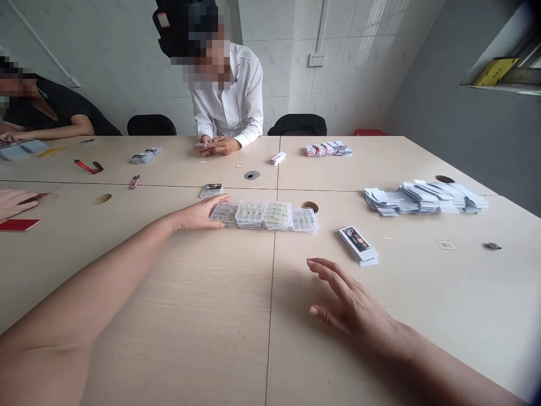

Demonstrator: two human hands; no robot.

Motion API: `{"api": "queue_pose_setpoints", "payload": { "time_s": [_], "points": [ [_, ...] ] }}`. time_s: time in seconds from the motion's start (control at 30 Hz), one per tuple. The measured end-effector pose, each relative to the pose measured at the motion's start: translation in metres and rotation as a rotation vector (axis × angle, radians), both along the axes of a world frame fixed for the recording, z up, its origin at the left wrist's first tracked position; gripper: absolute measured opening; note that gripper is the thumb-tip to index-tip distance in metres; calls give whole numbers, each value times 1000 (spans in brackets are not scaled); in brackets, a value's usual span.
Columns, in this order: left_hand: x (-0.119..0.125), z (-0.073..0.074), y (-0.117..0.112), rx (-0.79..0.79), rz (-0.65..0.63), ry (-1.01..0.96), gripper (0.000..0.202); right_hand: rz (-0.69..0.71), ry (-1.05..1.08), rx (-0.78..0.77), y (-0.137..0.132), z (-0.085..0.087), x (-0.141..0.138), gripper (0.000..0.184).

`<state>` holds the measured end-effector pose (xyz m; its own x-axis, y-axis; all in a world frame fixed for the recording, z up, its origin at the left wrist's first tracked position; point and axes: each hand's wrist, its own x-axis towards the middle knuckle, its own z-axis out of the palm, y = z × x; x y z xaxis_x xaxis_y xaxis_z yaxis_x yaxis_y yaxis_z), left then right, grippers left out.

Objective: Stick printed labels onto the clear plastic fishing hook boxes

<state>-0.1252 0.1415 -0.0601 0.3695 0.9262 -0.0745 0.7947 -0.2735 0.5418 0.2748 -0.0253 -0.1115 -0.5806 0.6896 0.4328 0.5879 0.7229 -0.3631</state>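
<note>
My left hand (198, 214) reaches across the table, fingers stretched out and touching the left end of a row of clear plastic boxes (266, 216) holding small pale parts. My right hand (346, 301) hovers open over bare tabletop nearer to me, fingers spread, holding nothing. A small stack of printed cards (358, 245) lies just beyond the right hand. A dark printed packet (211, 190) lies behind the left hand.
A long pile of white folded cartons (426, 197) sits at the right. A person in a white shirt (228, 101) sits opposite, handling something small. Another person's hand (14, 201) and a red card (19, 225) are at left. More packets (327, 149) lie at the far side.
</note>
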Motion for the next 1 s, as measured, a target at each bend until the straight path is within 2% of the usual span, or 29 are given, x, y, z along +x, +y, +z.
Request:
{"api": "queue_pose_setpoints", "payload": {
  "time_s": [0.17,0.33,0.53,0.77,1.0],
  "points": [
    [1,0,3,22,15,15,43,1,-10,18,-2,1,1,57],
    [-7,4,-12,45,53,4,43,10,-12,17,-2,1,1,56],
    [-14,-1,-22,71,131,-25,44,17,-19,5,-1,2,0,51],
    [-6,-9,-11,61,116,-108,44,17,-24,-8,0,1,0,49],
    [1,1,-4,-46,151,-187,42,19,-6,-38,0,0,0,51]
  ]
}}
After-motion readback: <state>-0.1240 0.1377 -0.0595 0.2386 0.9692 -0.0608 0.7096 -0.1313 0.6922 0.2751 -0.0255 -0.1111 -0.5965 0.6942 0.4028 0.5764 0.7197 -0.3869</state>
